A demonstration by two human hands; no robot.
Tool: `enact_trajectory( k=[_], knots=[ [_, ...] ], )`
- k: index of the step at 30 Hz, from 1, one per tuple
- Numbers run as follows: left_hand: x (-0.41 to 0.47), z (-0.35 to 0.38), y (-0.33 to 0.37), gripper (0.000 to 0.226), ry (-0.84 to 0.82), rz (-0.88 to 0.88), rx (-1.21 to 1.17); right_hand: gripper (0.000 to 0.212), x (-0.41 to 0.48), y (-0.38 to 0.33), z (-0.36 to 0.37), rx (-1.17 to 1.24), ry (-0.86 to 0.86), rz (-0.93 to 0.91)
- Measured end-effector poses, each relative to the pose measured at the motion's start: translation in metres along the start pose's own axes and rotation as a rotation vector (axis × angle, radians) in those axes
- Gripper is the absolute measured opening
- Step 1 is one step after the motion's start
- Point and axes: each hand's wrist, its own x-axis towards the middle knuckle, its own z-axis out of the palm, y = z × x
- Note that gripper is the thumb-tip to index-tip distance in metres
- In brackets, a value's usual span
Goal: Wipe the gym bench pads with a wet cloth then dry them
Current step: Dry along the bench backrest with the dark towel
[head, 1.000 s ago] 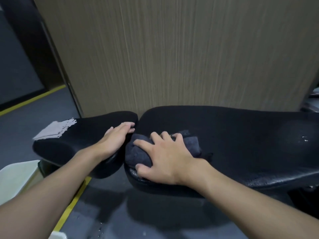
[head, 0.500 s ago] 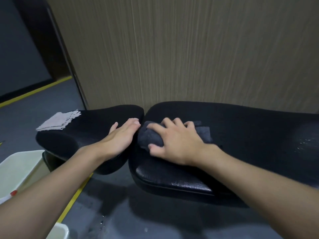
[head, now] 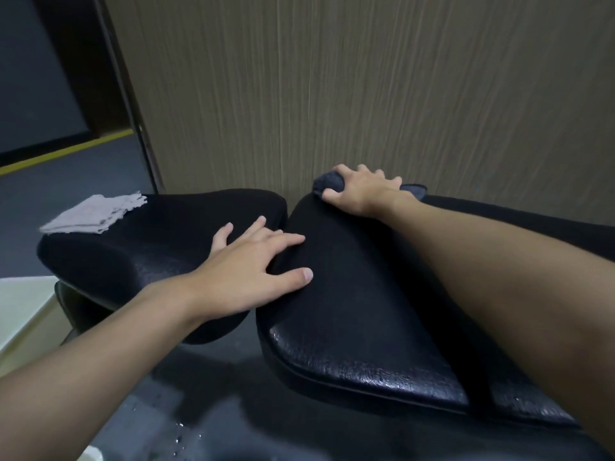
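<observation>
- Our right hand [head: 362,193] grips the wet cloth [head: 328,184] at the far edge of the long pad [head: 359,314]
- Our left hand [head: 253,272] lies flat, fingers spread, bridging onto the seat pad [head: 143,251]
- Near edge glistens; we reckon drying remains, dry cloth [head: 95,212] folded on the seat pad's far-left corner

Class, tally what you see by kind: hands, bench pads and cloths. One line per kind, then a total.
Hands: 2 (left hand, right hand)
Bench pads: 2 (small pad, long pad)
Cloths: 2 (dark cloth under the right hand, grey cloth folded on the small pad)
Total: 6
</observation>
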Motion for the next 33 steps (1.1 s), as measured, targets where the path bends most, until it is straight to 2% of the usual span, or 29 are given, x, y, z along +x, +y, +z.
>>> enact_trajectory(
  k=[7,9,12,21,26,33],
  knots=[
    [-0.004,-0.002,0.003,0.090,-0.008,0.000,-0.005,0.065,-0.057,-0.011,-0.001,-0.027,0.008,-0.083],
    [-0.003,-0.002,0.002,0.078,-0.011,-0.011,-0.013,0.065,-0.088,-0.014,-0.001,-0.037,0.024,-0.130],
    [-0.001,-0.003,0.004,0.046,0.009,-0.039,-0.075,0.065,-0.141,-0.016,-0.004,-0.051,0.040,-0.204],
    [-0.004,-0.011,0.019,0.041,-0.046,-0.041,-0.156,0.067,-0.263,-0.010,-0.013,-0.069,0.083,-0.373],
    [-0.006,-0.015,0.029,0.051,-0.038,-0.004,-0.242,0.068,-0.255,-0.004,-0.012,-0.065,0.100,-0.379],
    [-0.011,-0.016,0.046,0.050,-0.087,-0.009,-0.067,0.064,-0.162,0.016,-0.010,-0.012,0.053,-0.213]
  ],
)
